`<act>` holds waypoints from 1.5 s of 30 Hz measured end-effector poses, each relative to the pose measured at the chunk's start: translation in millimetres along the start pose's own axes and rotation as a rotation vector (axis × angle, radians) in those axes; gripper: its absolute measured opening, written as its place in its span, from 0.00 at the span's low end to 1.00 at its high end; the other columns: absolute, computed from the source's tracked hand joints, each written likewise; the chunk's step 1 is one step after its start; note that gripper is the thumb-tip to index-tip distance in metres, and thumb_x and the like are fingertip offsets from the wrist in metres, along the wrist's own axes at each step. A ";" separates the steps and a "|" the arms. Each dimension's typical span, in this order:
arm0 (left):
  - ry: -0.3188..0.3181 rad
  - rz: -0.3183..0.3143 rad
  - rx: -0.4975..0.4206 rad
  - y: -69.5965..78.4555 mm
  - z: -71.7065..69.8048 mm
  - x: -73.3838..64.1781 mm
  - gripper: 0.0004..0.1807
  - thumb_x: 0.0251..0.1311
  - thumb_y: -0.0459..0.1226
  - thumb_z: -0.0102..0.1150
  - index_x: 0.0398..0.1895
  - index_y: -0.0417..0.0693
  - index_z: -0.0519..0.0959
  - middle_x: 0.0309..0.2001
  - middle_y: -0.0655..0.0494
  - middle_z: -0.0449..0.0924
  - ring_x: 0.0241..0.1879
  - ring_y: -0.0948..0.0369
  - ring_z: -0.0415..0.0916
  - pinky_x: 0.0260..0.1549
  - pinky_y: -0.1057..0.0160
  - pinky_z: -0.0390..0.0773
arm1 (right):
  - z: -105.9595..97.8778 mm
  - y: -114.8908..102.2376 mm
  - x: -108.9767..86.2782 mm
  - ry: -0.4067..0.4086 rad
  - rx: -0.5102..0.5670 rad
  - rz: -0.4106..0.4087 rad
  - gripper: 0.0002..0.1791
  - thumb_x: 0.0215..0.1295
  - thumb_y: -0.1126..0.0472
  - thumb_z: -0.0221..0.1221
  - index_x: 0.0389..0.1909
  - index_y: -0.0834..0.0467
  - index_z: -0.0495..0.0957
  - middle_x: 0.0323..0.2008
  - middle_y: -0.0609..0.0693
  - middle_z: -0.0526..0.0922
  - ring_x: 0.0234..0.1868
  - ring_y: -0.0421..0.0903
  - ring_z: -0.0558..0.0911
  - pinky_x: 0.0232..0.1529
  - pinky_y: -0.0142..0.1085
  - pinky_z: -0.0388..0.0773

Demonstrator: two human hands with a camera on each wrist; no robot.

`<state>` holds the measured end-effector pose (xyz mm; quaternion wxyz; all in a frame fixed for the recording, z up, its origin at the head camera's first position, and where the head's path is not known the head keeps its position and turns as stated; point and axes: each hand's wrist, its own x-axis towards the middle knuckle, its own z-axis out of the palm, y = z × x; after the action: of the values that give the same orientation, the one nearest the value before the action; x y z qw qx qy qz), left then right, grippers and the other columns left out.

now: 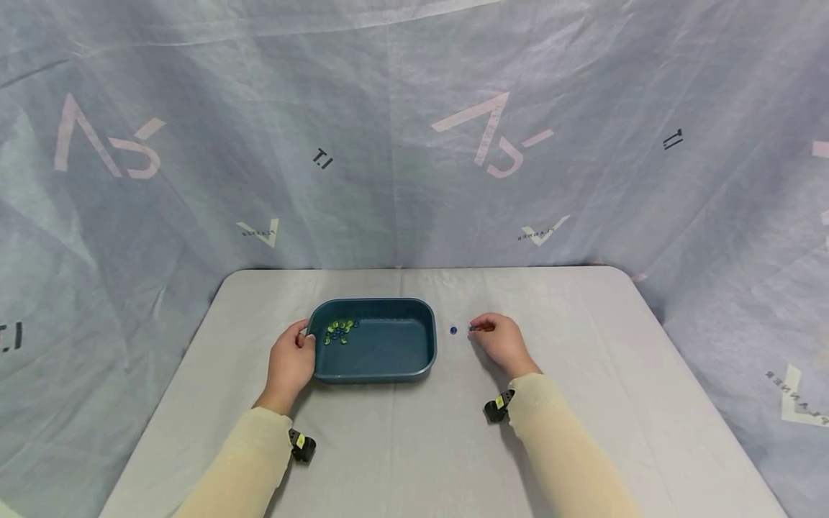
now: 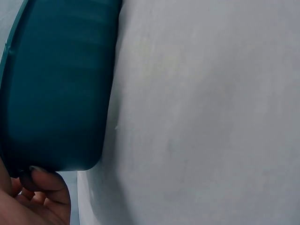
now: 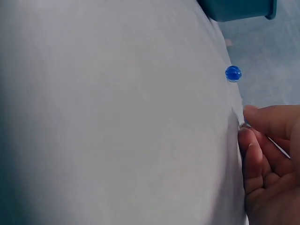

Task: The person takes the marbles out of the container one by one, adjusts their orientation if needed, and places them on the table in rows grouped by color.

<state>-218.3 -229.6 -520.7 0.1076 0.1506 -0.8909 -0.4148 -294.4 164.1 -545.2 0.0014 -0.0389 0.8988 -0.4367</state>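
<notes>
A dark teal rectangular tray (image 1: pixel 382 360) rests on the table, and its left end is gripped by my left hand (image 1: pixel 291 365). Several green and blue glass marbles (image 1: pixel 338 332) lie in the tray's left part. To the right of the tray, a lone blue marble (image 1: pixel 453 330) sits on the cloth. Just beyond it, my right hand (image 1: pixel 504 347) pinches another blue marble (image 1: pixel 472 328) between thumb and fingertips, low over the table. The right wrist view shows only a sliver of that held marble, the rest hidden by the fingers. The left wrist view shows thumb and fingers at the tray's end wall (image 2: pixel 56 93).
A pale cloth covers the table (image 1: pixel 388 446), whose far edge lies close behind the tray. Grey-blue curtains (image 1: pixel 395 144) with printed marks hang around the back and sides. Both sleeved wrists carry a small black camera (image 1: pixel 303 447).
</notes>
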 end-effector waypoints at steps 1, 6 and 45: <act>-0.001 0.001 -0.003 0.0 -0.4 -0.3 0.19 0.68 0.39 0.46 0.60 0.46 0.71 0.28 0.51 0.65 0.26 0.54 0.63 0.26 0.58 0.63 | 0.6 0.6 0.1 0.001 -0.003 -0.005 0.08 0.54 0.64 0.66 0.37 0.55 0.82 0.32 0.46 0.81 0.35 0.44 0.78 0.37 0.39 0.73; -0.001 0.010 0.001 -1.5 -1.1 -1.1 0.19 0.68 0.39 0.46 0.60 0.45 0.71 0.28 0.51 0.65 0.25 0.55 0.63 0.25 0.58 0.63 | 3.7 0.9 -0.1 0.018 -0.010 -0.024 0.08 0.53 0.64 0.67 0.35 0.56 0.82 0.31 0.46 0.81 0.34 0.44 0.78 0.36 0.39 0.73; 0.003 0.000 0.013 0.6 0.1 0.0 0.20 0.68 0.39 0.46 0.61 0.46 0.70 0.28 0.51 0.65 0.25 0.55 0.63 0.25 0.59 0.62 | 9.4 -4.0 0.1 0.045 -0.042 0.033 0.09 0.54 0.63 0.66 0.38 0.55 0.83 0.32 0.48 0.80 0.34 0.45 0.77 0.35 0.40 0.74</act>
<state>-218.5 -229.2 -520.3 0.1080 0.1518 -0.8934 -0.4088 -293.8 154.2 -547.8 -0.0126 -0.0142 0.9080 -0.4185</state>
